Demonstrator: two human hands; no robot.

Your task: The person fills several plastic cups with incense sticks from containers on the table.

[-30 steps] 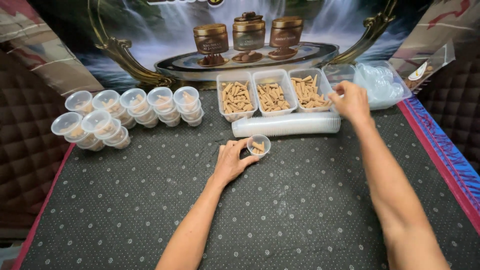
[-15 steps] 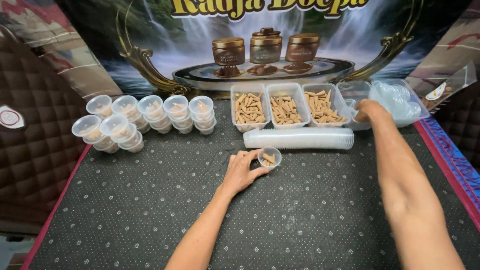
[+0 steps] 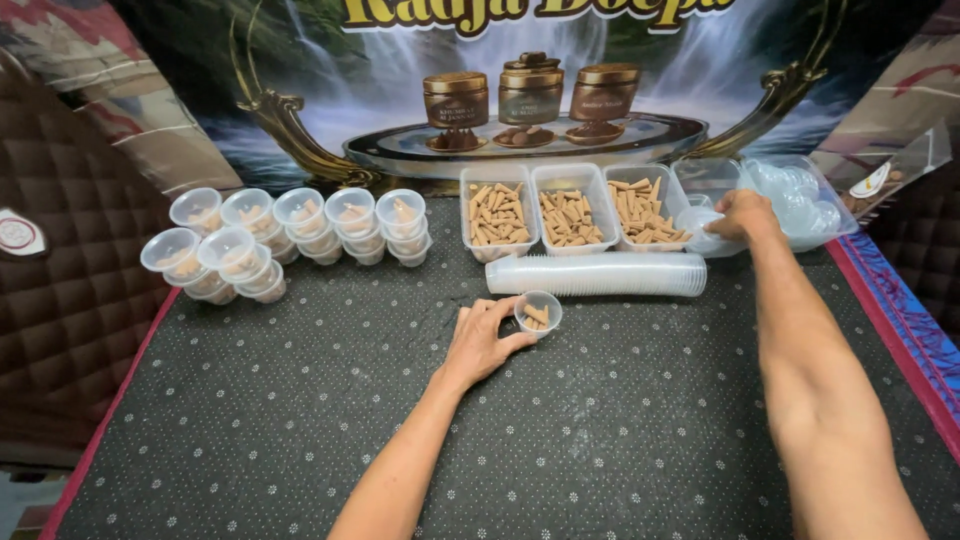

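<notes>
Dotted dark counter [image 3: 300, 430]: your left hand [image 3: 483, 343] fingers grip small clear cup [image 3: 539, 311]; right hand [image 3: 741, 213] pinches clear lid [image 3: 699, 220].

The small cup [image 3: 538, 312] is clear, glossy plastic. The cup stack [image 3: 597, 274] behind it is translucent plastic. The mat [image 3: 300, 420] beneath it is matt, dotted fabric.

A dark grey dotted mat [image 3: 300, 430] covers the counter across the lower frame, edged with a red strip on the left and a red and blue border [image 3: 905, 320] at the right. Along the top hangs a printed banner [image 3: 300, 60] showing a waterfall, a gilt tray and three brown jars. Brown quilted padding [image 3: 70, 300] fills the left side. The light is even and bright.
</notes>
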